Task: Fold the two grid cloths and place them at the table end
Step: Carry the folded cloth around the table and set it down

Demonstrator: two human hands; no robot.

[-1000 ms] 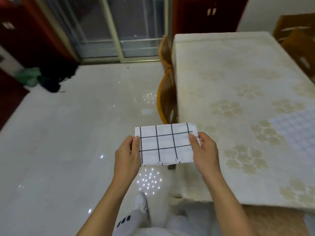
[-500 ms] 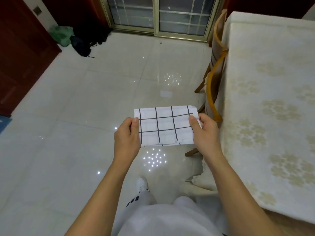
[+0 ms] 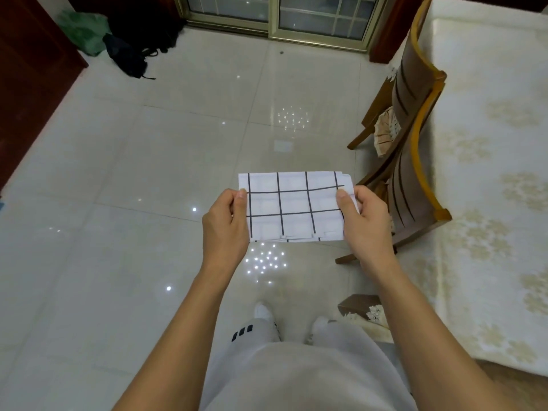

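Note:
A white cloth with black grid lines (image 3: pixel 295 206) is folded into a small flat rectangle and held level in the air above the floor. My left hand (image 3: pixel 226 225) pinches its left edge, thumb on top. My right hand (image 3: pixel 365 222) pinches its right edge the same way. The table (image 3: pixel 489 179), covered by a cream floral tablecloth, runs along the right side. No second grid cloth appears in this view.
A wooden chair (image 3: pixel 412 149) is pushed against the table's left side, just right of my right hand. Glossy white floor tiles (image 3: pixel 148 179) spread to the left. Dark bags and a green bag (image 3: pixel 118 37) lie by the sliding glass door (image 3: pixel 275 13). A dark red door (image 3: pixel 26 69) stands at far left.
The view has swung left and downward, so the table slid to the right edge and more floor shows. Both hands keep the same grip on the folded cloth.

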